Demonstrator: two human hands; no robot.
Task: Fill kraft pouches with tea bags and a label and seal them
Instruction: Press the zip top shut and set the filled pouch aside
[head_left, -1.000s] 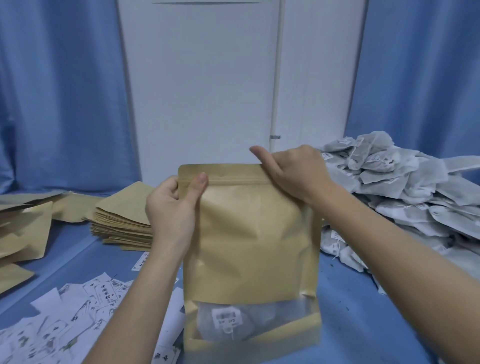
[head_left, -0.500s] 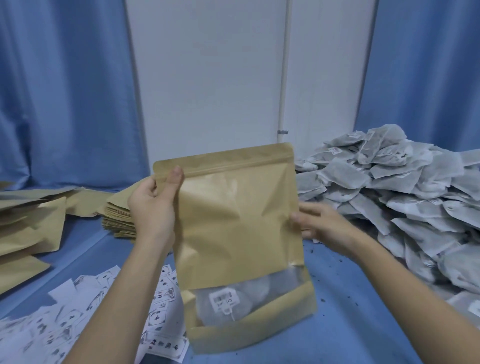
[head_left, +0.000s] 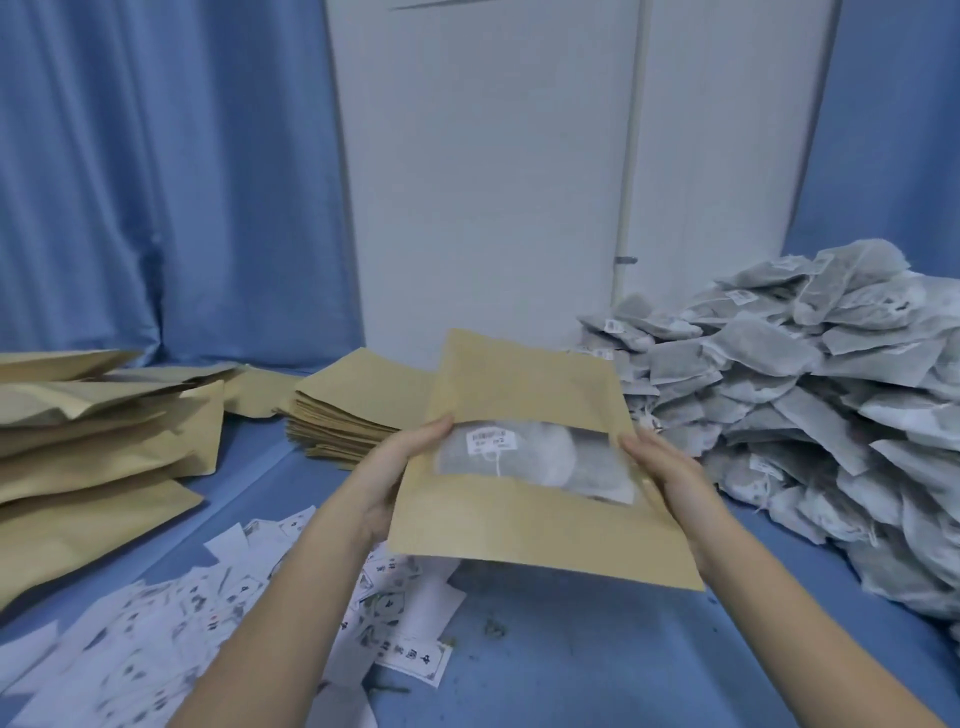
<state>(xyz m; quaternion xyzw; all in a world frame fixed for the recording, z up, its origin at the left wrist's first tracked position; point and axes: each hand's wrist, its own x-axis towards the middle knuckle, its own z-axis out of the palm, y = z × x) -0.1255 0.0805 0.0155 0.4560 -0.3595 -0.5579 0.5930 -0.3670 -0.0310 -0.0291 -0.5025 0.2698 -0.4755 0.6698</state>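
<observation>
A kraft pouch (head_left: 524, 525) with a clear window lies tilted flat above the blue table, its top edge towards me. Tea bags (head_left: 519, 454) with a white tag show through the window. My left hand (head_left: 395, 467) holds the pouch's left edge, fingers under it and thumb at the window's corner. My right hand (head_left: 670, 478) holds the right edge the same way. Loose paper labels (head_left: 171, 639) are scattered on the table at the lower left. A big heap of tea bags (head_left: 810, 400) fills the right side.
A stack of flat kraft pouches (head_left: 353, 410) lies behind my left hand. Filled pouches (head_left: 98, 452) are piled at the far left. Blue curtains and a white door stand behind the blue table (head_left: 571, 660).
The pouch was upright with both hands at its top edge. It has since turned over and tipped flat, and both hands now hold its sides at the window.
</observation>
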